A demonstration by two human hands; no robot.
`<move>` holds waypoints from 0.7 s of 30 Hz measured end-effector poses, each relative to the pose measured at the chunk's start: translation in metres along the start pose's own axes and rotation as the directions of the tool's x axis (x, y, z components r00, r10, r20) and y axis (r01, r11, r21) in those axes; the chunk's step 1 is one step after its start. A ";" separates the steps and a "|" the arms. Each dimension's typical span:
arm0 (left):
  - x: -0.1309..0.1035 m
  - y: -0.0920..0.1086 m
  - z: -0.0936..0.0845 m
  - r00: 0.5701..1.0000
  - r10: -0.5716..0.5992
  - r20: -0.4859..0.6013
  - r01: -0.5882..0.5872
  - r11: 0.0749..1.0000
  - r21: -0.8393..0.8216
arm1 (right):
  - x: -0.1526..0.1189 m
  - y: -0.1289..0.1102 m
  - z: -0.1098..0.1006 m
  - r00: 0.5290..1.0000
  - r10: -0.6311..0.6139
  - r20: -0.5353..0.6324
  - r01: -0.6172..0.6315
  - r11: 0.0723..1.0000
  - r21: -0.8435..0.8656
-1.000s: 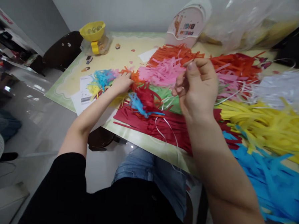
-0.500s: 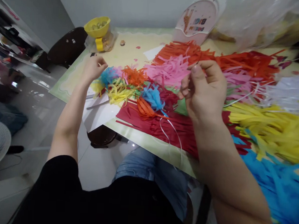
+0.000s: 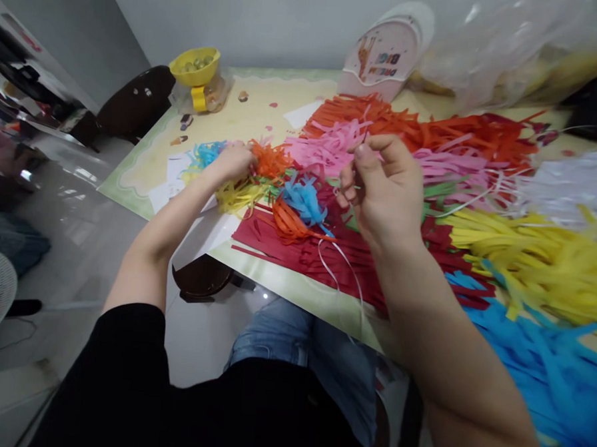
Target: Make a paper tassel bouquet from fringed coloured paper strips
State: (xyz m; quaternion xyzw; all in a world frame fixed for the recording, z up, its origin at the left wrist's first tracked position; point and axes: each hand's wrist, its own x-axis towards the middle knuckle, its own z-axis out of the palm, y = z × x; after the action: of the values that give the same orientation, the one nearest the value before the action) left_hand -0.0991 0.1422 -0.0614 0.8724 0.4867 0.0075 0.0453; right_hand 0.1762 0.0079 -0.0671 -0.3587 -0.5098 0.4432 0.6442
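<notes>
My left hand (image 3: 238, 159) reaches over a row of small paper tassels, its fingers bent down beside an orange tassel (image 3: 270, 159). What those fingers hold, if anything, is hidden. My right hand (image 3: 391, 185) is raised above the table, thumb and forefinger pinched on a thin dark strand too fine to name. Below it lie dark red fringed paper (image 3: 297, 247), a blue tassel (image 3: 304, 198) and an orange paper bundle (image 3: 289, 222). A white string (image 3: 349, 256) loops from these over the table edge. A yellow tassel (image 3: 240, 197) is just under my left hand.
Fringed paper in orange (image 3: 438, 137), pink (image 3: 327, 148), yellow (image 3: 541, 263) and blue (image 3: 545, 383) covers the right side. At the back stand a yellow-topped container (image 3: 195, 68), a pink holder (image 3: 382, 58) and a plastic bag (image 3: 507, 54). A brown stool (image 3: 200, 278) is below.
My left hand has moved right and down from the row's left end to beside the orange tassel. My right hand stays pinched, slightly further left and lower in view.
</notes>
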 end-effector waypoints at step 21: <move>-0.047 -0.011 -0.061 0.733 -0.220 -0.643 -0.159 0.864 -0.477 | 0.003 -0.011 0.019 0.977 -0.146 0.157 0.184 0.945 -0.270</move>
State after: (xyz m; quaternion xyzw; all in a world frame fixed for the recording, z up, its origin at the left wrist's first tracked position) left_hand -0.1366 0.1129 0.0001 0.7570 0.4647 0.4505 0.0899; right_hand 0.1600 0.0070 -0.0512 -0.3723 -0.6383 0.3336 0.5854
